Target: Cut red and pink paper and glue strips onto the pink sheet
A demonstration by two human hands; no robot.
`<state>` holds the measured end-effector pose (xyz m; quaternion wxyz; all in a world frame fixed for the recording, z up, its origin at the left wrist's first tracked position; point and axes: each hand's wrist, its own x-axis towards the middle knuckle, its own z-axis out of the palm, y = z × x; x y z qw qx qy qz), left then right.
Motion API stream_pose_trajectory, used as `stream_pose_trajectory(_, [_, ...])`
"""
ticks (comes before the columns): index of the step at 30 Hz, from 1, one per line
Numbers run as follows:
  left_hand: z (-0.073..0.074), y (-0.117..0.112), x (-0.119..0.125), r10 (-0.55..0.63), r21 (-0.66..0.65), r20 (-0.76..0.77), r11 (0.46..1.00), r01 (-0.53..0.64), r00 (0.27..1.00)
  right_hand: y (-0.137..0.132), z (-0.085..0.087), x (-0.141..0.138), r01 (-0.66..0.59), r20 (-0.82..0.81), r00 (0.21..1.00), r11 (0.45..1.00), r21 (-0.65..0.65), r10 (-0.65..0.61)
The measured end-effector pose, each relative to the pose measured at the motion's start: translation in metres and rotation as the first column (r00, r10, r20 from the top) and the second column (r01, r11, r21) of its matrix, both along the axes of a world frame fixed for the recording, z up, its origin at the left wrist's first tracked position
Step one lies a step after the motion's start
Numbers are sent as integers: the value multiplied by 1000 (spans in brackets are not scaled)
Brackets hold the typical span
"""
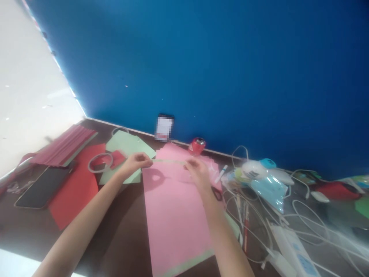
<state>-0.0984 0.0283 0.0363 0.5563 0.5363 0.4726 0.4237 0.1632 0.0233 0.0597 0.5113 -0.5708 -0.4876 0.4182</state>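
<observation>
My left hand and my right hand each pinch one end of a thin pale green paper strip, stretched level between them. Both hands hover over a large pink paper sheet lying on the dark table. A light green sheet lies behind my left hand, with a small red paper scrap and a grey tape ring beside it. Scissors lie partly hidden under my right wrist.
A red sheet, a dark phone or tablet and a pleated maroon piece lie at the left. A red can stands by the blue wall. White cables, a charger, a pen and plastic packets crowd the right.
</observation>
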Motion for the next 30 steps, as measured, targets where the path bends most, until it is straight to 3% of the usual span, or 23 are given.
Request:
stream_pose_trajectory(3, [5, -5, -1, 36, -6, 28, 999, -36, 999, -4, 8, -3, -6, 18, 1000, 1000, 19, 6])
stream_pose_trajectory(10, [18, -17, 0, 101, 80, -178, 993, -88, 979, -9, 19, -3, -93, 79, 993, 992, 86, 87])
stream_pose_trajectory(14, [26, -23, -1, 194, 116, -114, 977, -181, 974, -14, 26, -4, -144, 78, 988, 981, 132, 135])
stream_pose_trajectory(20, [30, -27, -2, 267, 33, -18, 963, -266, 964, -21, 34, -7, -159, 44, 987, 973, 165, 154])
stream_pose_trajectory(26, [7, -27, 3, 268, -28, -184, 960, -278, 946, -6, 7, -9, -136, -86, 987, 991, 20, 137])
stream_pose_trajectory(30, [-11, -26, 7, 284, 31, -288, 957, -287, 915, 8, -19, -15, -80, -128, 989, 994, -72, 70])
